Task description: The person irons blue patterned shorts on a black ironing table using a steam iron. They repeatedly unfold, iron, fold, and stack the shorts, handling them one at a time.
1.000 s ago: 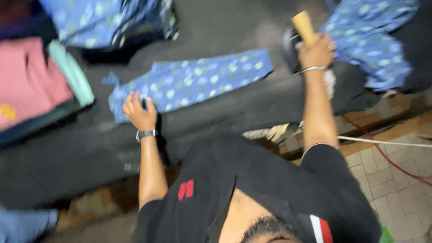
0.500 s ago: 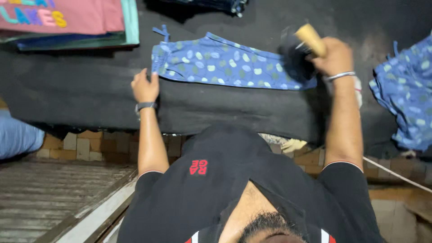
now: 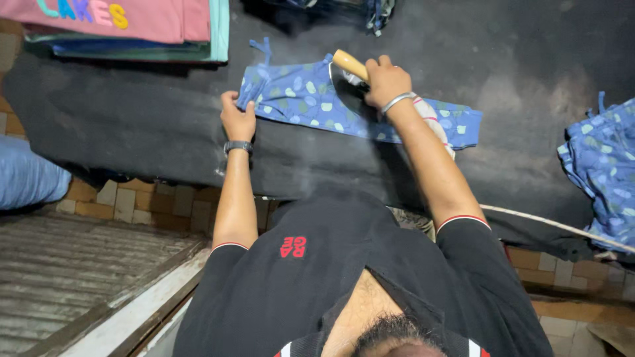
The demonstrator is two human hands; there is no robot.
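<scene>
Dark padded desk (image 3: 132, 132) carries the blue spotted pants (image 3: 304, 99), lying flat near its front edge. Left hand (image 3: 238, 119) pins the waist end, fingers pressed together on the cloth; best to keep it taut (no creases). Right hand (image 3: 385, 82) has its fingers wrapped round the iron's wooden handle (image 3: 349, 64). The iron's body is hidden behind the hand, and the far pant leg is partly covered by the forearm.

A long blue spotted cloth garment (image 3: 357, 109) lies flat on the dark padded ironing surface (image 3: 132, 125). On the garment's left end rests the left hand (image 3: 238, 119); on its middle sits the wooden-handled iron (image 3: 350, 66), gripped by the right hand (image 3: 385, 82). Behind the garment to the left lies a stack of folded pink and teal clothes (image 3: 132, 30). Well to its right lies a heap of blue spotted cloth (image 3: 605, 165).
</scene>
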